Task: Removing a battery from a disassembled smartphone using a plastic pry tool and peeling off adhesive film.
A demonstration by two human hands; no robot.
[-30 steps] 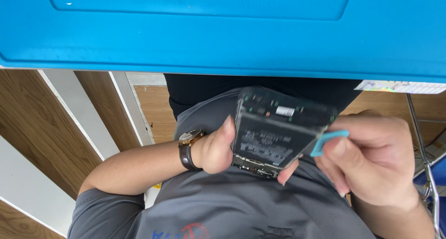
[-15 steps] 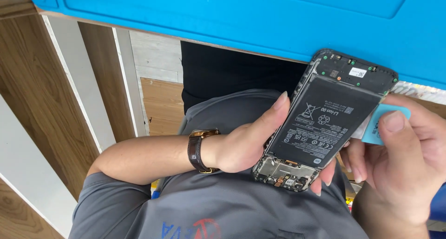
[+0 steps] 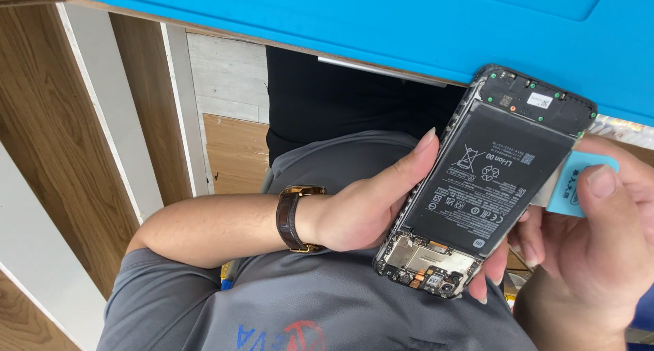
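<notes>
The left hand [image 3: 361, 211] is wrapped around an opened phone [image 3: 487, 180], thumb running up its left edge and fingertips poking out beneath its lower right corner. The phone has its back cover off, so the black battery [image 3: 490, 180] fills most of the body, with bare circuit boards and camera modules showing at the lower end and a black frame section with small green dots at the upper end. It is held tilted, upper end leaning right, in the air just below the edge of the blue mat [image 3: 381, 24] that covers the tabletop. The phone's top corner overlaps the mat's edge in this view; whether they touch, I cannot tell.

The right hand [image 3: 593, 255] is closed on a light blue pick [image 3: 579, 184], thumb pressed flat on it, and the pick sits right against the phone's right edge near the upper end.

A brown-strapped watch [image 3: 294, 218] with a gold case is on the left wrist. Underneath is a grey shirt [image 3: 327, 303], and wood flooring [image 3: 48, 153] with white strips lies off to the left.
</notes>
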